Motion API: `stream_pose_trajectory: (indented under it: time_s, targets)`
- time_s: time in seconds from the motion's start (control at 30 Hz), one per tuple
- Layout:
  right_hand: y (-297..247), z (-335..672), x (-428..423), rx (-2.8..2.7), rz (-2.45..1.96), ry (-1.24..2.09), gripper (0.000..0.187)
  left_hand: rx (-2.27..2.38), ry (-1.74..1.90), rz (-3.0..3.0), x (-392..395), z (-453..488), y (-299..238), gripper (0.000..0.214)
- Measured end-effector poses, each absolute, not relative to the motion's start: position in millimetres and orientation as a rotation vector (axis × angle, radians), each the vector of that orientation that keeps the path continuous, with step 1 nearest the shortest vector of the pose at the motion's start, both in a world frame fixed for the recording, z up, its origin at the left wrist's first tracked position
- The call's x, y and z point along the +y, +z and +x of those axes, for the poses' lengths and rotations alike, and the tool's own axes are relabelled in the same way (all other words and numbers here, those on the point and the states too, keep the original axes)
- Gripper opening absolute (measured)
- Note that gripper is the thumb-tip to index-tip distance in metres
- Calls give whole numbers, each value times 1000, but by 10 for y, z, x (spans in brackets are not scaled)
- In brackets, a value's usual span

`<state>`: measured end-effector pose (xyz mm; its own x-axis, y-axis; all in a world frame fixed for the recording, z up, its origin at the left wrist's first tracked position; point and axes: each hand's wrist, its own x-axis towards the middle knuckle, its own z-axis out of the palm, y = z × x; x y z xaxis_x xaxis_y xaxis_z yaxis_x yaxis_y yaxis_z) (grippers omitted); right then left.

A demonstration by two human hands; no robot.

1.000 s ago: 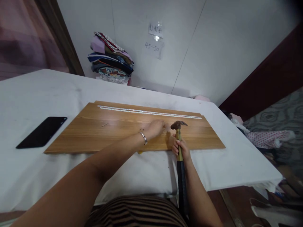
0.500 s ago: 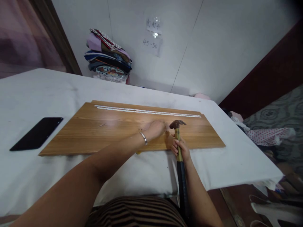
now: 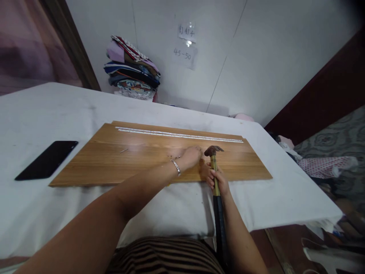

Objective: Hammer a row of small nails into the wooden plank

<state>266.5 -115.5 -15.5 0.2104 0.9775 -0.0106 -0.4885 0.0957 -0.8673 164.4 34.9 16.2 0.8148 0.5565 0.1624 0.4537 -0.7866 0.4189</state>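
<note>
My right hand [image 3: 221,182] is wrapped round the wooden handle of a claw hammer [image 3: 213,153]. The hammer's rusty head points up over the front part of a brown wooden board [image 3: 145,160], and its black grip runs back along my forearm. My left hand [image 3: 191,156] is down at the board just left of the hammer head, fingers bent and pressed together; whatever they hold is hidden. Several tiny dark bits lie beside that hand, too small to name. Further left on the board is a thin nail [image 3: 124,150].
Two white measuring strips [image 3: 171,134] run along the board's far side. A flat black tablet-like object [image 3: 47,160] lies left of the board on the white-covered table [image 3: 68,110]. Folded clothes [image 3: 132,70] are stacked against the wall at the back.
My left hand has shifted slightly to the right along the board. The right hand keeps the hammer in nearly the same place. The whole view has moved a little.
</note>
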Motion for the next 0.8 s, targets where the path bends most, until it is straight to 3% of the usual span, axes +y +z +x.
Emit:
stream_pose_trajectory:
  time_s: [0.3, 0.53, 0.8]
  targets:
    - [-62, 2567, -1199, -718, -853, 1258, 28, 787, 520, 2712, 124, 996, 510, 19]
    - [-69, 2544, -1167, -731, -896, 1329, 32, 677, 387, 2810, -78, 404, 125, 25]
    - [-126, 2536, -1171, -756, -857, 1280, 28, 756, 454, 2788, -61, 386, -126, 23]
